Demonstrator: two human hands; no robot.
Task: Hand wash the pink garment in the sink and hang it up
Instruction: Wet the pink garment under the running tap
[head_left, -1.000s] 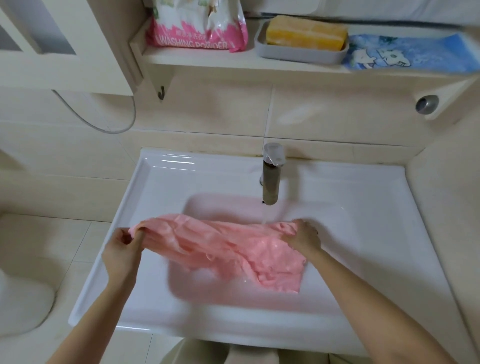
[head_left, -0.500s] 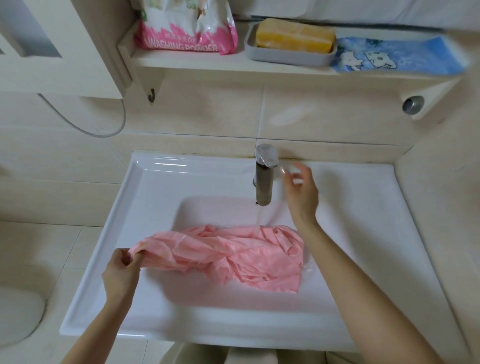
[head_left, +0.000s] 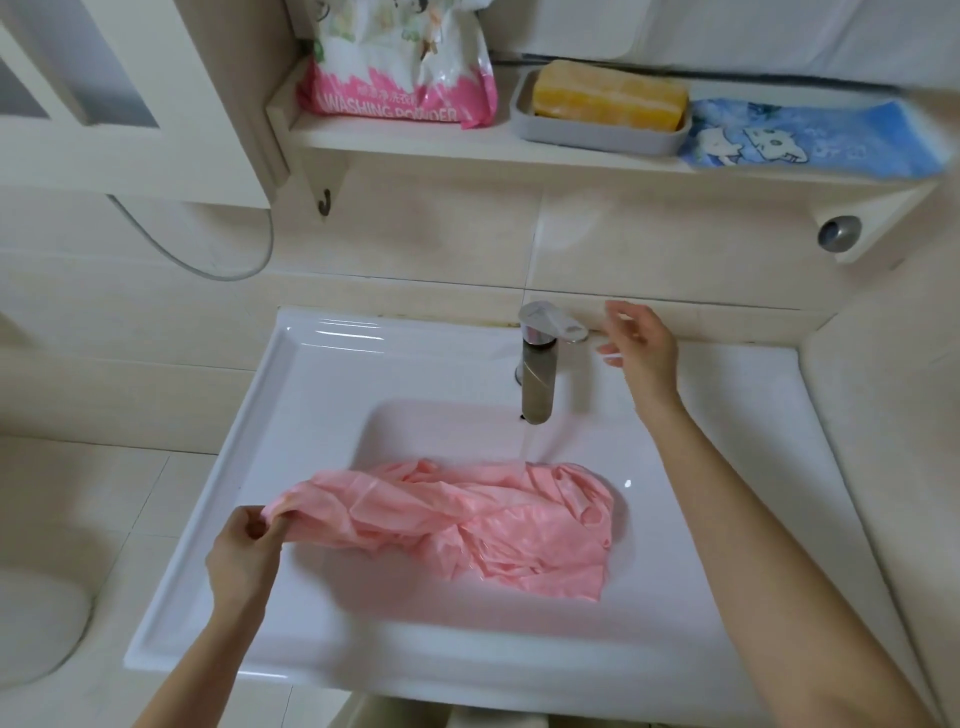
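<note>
The pink garment (head_left: 467, 519) lies crumpled and wet in the basin of the white sink (head_left: 291, 395). My left hand (head_left: 241, 558) pinches its left end, lifted over the sink's left rim. Water runs from the metal tap (head_left: 535, 384) onto the cloth. My right hand (head_left: 636, 345) hovers beside the tap's lever (head_left: 558, 325), fingers loosely spread, holding nothing; whether it touches the lever I cannot tell.
A shelf (head_left: 467, 148) above the sink carries a bag of washing powder (head_left: 395, 78), a yellow soap bar (head_left: 608, 93) in a grey dish, and a blue cloth (head_left: 810, 137). A small hook (head_left: 324, 202) hangs under the shelf. A wall closes in on the right.
My right hand let go of the garment's right end and rose to the tap lever. My left hand keeps its pinch on the left end. Water still runs.
</note>
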